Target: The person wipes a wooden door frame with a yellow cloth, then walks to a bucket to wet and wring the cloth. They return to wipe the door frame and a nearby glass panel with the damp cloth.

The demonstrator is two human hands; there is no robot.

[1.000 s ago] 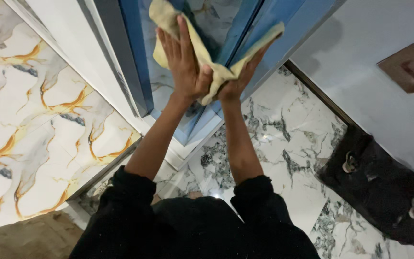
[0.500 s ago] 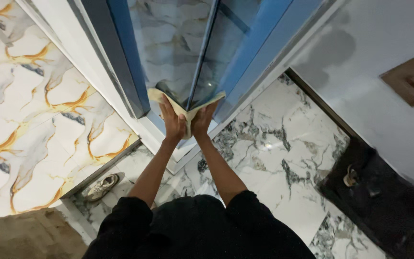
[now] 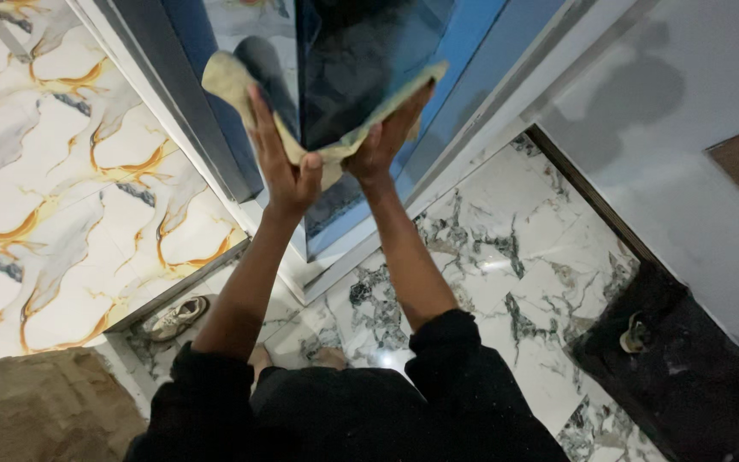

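Wiping the glass door (image 3: 361,77) partway up. Holding the yellow cloth (image 3: 233,81) wrapped round its edge, left hand (image 3: 280,158) and right hand (image 3: 387,137) fingers spread flat, pressing both sides. Much glass above left, maybe.

Both hands (image 3: 327,158) slid the cloth (image 3: 241,81) back upward.

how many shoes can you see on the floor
1 clear shoe: a pale sneaker on the marble floor at left, below the gold-veined wall tiles. A small pale item on the dark mat at right might be footwear, but it is too unclear; others may be hidden.
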